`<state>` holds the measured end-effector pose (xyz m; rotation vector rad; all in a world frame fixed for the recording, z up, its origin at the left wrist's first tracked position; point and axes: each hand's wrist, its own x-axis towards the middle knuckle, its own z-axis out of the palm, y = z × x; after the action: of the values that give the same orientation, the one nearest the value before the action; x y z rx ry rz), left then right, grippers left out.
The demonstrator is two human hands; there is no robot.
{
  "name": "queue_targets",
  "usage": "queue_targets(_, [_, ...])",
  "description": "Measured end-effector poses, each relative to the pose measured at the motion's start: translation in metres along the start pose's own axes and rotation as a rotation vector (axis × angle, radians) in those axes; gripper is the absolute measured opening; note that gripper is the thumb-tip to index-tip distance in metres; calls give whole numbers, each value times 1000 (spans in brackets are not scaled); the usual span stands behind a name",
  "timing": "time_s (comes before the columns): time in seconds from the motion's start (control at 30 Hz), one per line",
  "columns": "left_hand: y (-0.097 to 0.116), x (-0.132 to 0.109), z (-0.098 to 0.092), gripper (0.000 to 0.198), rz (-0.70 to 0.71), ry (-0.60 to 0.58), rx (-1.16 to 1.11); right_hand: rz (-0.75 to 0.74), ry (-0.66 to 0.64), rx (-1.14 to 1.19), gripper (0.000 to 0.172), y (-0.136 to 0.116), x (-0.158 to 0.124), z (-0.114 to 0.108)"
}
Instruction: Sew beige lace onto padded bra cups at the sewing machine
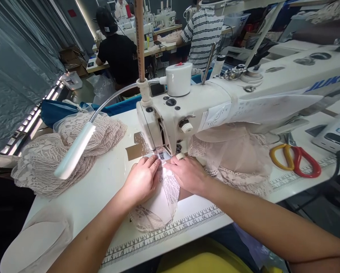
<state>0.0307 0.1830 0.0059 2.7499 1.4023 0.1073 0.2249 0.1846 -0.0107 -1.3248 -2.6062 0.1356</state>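
Note:
A pale pink lace piece [171,185] with a smooth, plain panel lies on the machine bed, its upper end under the needle area of a white sewing machine [184,102]. My left hand [143,180] is closed on the left side of the lace, fingers bent and close together just short of the presser foot. On the other side, my right hand [188,174] grips the lace with curled fingers, beside the foot. Both sets of fingertips are partly hidden, and glare from a lamp blurs the stitching spot.
Lace bundles [70,148] lie left under a bent lamp [76,151]; more lace [238,151] is at right. Scissors [296,159] with yellow and red handles rest near a control box [336,131]. Pale cups [33,242] sit front left. Two people work beyond.

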Motion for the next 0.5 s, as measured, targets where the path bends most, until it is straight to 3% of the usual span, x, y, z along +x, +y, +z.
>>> queue_targets(0.2, [-5,5,-2,47,35,-64,5,14,3,14,30,1,1,1])
queue_targets(0.5, [-8,1,-5,45,52,-21,-46,32,-45,32,33,0,3,-5])
